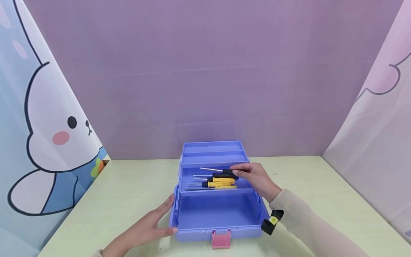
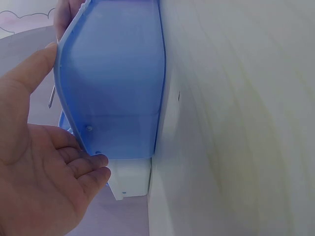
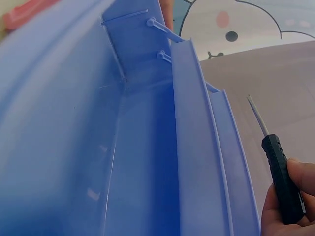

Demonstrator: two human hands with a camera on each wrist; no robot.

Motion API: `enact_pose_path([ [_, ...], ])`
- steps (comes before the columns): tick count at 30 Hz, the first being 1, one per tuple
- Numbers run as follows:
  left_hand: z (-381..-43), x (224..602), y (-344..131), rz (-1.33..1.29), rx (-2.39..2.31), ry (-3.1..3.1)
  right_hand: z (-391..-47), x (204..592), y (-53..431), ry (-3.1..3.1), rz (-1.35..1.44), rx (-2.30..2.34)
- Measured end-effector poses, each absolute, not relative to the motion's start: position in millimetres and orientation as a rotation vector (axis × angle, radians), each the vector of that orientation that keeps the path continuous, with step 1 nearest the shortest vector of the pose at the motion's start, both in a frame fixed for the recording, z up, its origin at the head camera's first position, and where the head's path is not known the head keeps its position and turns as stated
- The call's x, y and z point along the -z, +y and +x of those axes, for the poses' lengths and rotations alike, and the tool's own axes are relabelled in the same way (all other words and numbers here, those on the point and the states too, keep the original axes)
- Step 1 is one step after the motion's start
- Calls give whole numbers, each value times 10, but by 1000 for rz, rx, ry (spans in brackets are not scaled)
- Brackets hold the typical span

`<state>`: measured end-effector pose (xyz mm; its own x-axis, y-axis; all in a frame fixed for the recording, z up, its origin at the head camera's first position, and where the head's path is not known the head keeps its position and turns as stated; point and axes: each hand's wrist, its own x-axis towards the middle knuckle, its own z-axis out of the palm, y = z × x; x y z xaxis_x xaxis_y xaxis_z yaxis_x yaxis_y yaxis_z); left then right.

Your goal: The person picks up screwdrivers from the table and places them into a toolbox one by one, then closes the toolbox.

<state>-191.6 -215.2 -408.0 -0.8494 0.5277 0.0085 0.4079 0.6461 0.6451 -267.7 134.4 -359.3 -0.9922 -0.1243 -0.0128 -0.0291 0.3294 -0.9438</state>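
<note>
A blue toolbox [image 1: 218,233] stands unfolded on the table, its upper tray [image 1: 186,171] tipped out behind the deep bottom part. Above that tray my right hand [image 1: 258,178] pinches a black-handled screwdriver [image 3: 283,177] between thumb and fingers, the shaft pointing left. In the tray lie another black screwdriver [image 1: 218,175] and several yellow-handled screwdrivers [image 1: 224,181]. My left hand [image 1: 146,228] rests against the toolbox's left side, thumb at the front corner rim and fingers extended along the wall. In the left wrist view the left hand [image 2: 44,162] shows the palm facing the blue wall [image 2: 113,73].
A pink latch [image 1: 221,240] hangs from the toolbox's front edge. Farther back the raised lid [image 1: 213,147] stands near the purple backdrop [image 1: 205,78]. Printed curtains [image 1: 57,150] flank the pale table [image 1: 135,185] on both sides.
</note>
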Motion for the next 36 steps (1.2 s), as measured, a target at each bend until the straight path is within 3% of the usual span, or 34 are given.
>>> enact_pose_path([
  [36, -1879, 4095, -2201, 840, -990, 2717, -2720, 3580, 1096, 2557, -135, 1655],
])
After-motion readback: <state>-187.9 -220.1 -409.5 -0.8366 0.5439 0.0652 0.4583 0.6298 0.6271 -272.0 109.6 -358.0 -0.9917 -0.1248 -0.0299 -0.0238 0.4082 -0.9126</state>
